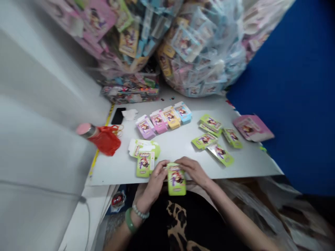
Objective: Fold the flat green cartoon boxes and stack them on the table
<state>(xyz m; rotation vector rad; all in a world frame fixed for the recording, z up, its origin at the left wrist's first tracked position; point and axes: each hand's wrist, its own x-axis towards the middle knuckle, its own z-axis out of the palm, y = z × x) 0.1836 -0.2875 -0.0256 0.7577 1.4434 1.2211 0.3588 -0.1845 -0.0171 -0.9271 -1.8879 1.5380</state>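
A small green printed box (pixel 177 179) is held upright at the table's front edge. My left hand (pixel 157 179) grips its left side, fingers closed near the top corner. On the other side, my right hand (pixel 193 169) has its fingers bent over the box's top right corner. Unfolded green and white cartons (pixel 143 164) lie just left of my left hand. Several green boxes (pixel 205 140) are scattered to the right. Farther back stands a row of purple, pink, yellow and blue boxes (pixel 171 117) with raised flaps.
Large clear bags of boxes (pixel 201 52) loom behind the white table (pixel 178 146). At left are a pink-lidded bottle (pixel 86 130), a red bag (pixel 108 139) and a black phone (pixel 118 116). A pink packet (pixel 252 128) lies at right beside a blue panel (pixel 293 94).
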